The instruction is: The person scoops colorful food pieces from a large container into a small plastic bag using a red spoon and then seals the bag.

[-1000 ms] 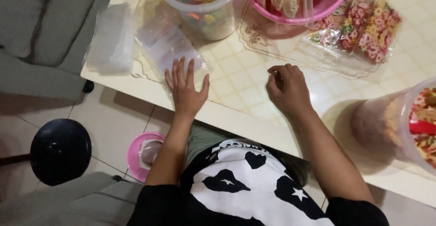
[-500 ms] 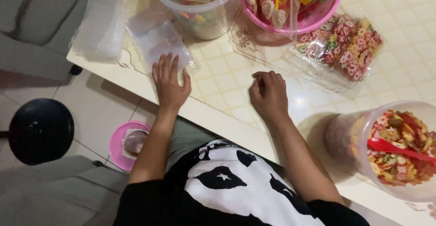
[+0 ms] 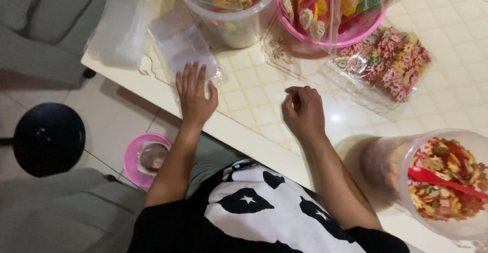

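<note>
Left hand (image 3: 194, 95): spread flat on clear bag (image 3: 184, 50), 12 o'clock. Right hand (image 3: 304, 112): loosely curled, empty, on desk (image 3: 254, 93).

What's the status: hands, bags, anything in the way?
Left hand flat, fingertips on clear bag. Right hand loosely curled on table, empty. Tubs close behind; nothing between.

Two bare hands rest on the table: one left hand (image 3: 195, 96) and one right hand (image 3: 304, 112). Three clear plastic tubs of coloured snacks stand there: one clear tub (image 3: 231, 9) at the top, one pink-rimmed tub (image 3: 330, 14) beside it, and one large tub (image 3: 437, 182) at the lower right. One red scoop (image 3: 442, 179) lies in the large tub. Two stacks of empty clear bags (image 3: 119, 29) (image 3: 185, 50) and one filled packet (image 3: 391, 62) lie on the table. One black stool (image 3: 48, 138) and one pink bowl (image 3: 145, 159) sit on the floor.
</note>
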